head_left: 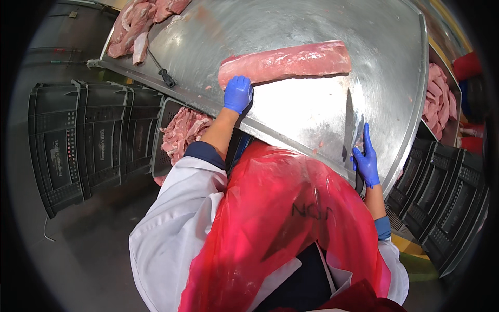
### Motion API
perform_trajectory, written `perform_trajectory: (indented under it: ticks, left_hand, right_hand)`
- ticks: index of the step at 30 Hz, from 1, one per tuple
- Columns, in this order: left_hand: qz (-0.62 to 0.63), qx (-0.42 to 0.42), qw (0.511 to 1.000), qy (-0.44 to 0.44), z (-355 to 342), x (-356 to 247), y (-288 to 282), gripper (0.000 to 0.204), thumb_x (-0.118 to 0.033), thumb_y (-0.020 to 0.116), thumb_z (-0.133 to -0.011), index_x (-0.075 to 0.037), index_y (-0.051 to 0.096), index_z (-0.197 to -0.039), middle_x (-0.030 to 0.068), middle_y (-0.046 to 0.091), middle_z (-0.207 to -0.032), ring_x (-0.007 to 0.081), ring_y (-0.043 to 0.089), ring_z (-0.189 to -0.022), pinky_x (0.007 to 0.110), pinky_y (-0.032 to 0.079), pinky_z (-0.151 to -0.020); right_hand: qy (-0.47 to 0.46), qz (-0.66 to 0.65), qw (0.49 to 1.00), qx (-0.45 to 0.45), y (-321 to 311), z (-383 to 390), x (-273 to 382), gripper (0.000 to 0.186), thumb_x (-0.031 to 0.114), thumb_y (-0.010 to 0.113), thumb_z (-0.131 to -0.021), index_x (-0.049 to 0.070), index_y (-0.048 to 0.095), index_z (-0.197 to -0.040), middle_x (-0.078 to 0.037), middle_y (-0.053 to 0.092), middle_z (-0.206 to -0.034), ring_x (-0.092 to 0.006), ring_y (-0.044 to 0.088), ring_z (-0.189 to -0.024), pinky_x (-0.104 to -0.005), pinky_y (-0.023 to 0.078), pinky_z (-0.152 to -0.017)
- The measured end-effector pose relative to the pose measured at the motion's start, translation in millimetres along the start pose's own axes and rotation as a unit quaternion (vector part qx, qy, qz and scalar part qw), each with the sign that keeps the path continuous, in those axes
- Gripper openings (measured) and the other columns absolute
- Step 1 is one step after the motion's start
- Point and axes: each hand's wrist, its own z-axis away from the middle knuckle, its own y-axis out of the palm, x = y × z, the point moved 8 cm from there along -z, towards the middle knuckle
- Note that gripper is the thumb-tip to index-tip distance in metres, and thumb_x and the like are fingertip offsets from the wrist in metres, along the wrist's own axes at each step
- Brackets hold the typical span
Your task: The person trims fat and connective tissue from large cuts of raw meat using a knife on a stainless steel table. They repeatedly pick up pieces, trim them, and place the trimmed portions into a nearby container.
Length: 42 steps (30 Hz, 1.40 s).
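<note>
A long pink boneless loin of meat (286,63) lies across the steel table (296,109). At its left end, my blue-gloved left hand (238,94) is closed on the near corner, fingers curled against the meat. Lower right, near the table's front edge, my blue-gloved right hand (367,164) is wrapped round a knife, its index finger stretched forward. A bit of the dark knife handle (359,183) shows beside the palm; the blade is hard to make out against the shiny steel. A narrow dark streak, seemingly a shadow, runs on the metal left of that hand.
More meat pieces (130,28) and a dark-handled tool (166,78) lie at the table's left. A crate of meat strips (182,132) stands below that edge; another container of meat (439,101) is at right. Stacked black crates (96,140) flank both sides.
</note>
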Motion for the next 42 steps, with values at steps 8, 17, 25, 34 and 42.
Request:
perform_trajectory:
  ticks: [8, 17, 25, 34, 42]
  left_hand:
    - [0.129, 0.001, 0.990, -0.048, -20.5, 10.8, -32.5, 0.011, -0.007, 0.067, -0.082, -0.004, 0.061, -0.091, 0.0177, 0.062, -0.087, 0.0384, 0.061, -0.086, 0.047, 0.050, -0.078]
    - [0.190, 0.039, 0.981, -0.022, -41.1, 20.8, -53.4, 0.010, -0.009, 0.067, -0.083, -0.004, 0.060, -0.087, 0.0200, 0.062, -0.082, 0.0441, 0.061, -0.081, 0.051, 0.050, -0.074]
    - [0.246, 0.063, 0.967, 0.010, -59.7, 30.1, -63.7, 0.013, -0.012, 0.069, -0.088, -0.002, 0.061, -0.086, 0.0194, 0.063, -0.079, 0.0412, 0.061, -0.074, 0.047, 0.050, -0.067]
    - [0.575, 0.113, 0.772, -0.244, -38.5, 86.9, -66.4, 0.012, -0.010, 0.062, -0.097, -0.003, 0.062, -0.088, 0.0035, 0.064, -0.071, 0.0088, 0.059, -0.062, 0.026, 0.048, -0.056]
    - [0.581, -0.136, 0.776, -0.204, -44.7, 148.0, -231.1, 0.002, -0.002, 0.061, -0.097, -0.001, 0.062, -0.096, 0.0065, 0.065, -0.087, 0.0129, 0.061, -0.076, 0.028, 0.051, -0.073]
  right_hand:
    - [-0.156, 0.149, 0.969, 0.117, 126.2, -110.6, 77.1, 0.082, 0.021, 0.058, -0.091, 0.025, 0.018, -0.162, -0.023, 0.070, -0.092, -0.0287, 0.070, -0.072, -0.0396, 0.056, -0.076]
    - [-0.049, 0.133, 0.944, 0.299, 246.5, -126.6, 91.2, 0.080, 0.014, 0.054, -0.094, 0.034, 0.017, -0.162, -0.011, 0.068, -0.076, -0.0184, 0.065, -0.061, -0.0343, 0.057, -0.063]
    - [0.000, 0.053, 0.942, 0.330, 288.8, -145.4, 123.7, 0.081, 0.007, 0.051, -0.095, 0.035, 0.016, -0.162, -0.007, 0.064, -0.072, -0.0118, 0.059, -0.057, -0.0287, 0.054, -0.054]
    - [-0.009, 0.125, 0.901, 0.416, 290.2, -109.3, 113.2, 0.085, 0.003, 0.051, -0.090, 0.033, 0.019, -0.162, -0.006, 0.066, -0.072, -0.0118, 0.062, -0.057, -0.0297, 0.057, -0.061]
    - [-0.171, 0.254, 0.850, 0.428, 379.2, -104.6, 157.0, 0.068, 0.018, 0.050, -0.095, 0.025, 0.027, -0.159, -0.010, 0.069, -0.081, -0.0219, 0.066, -0.060, -0.0358, 0.057, -0.069]
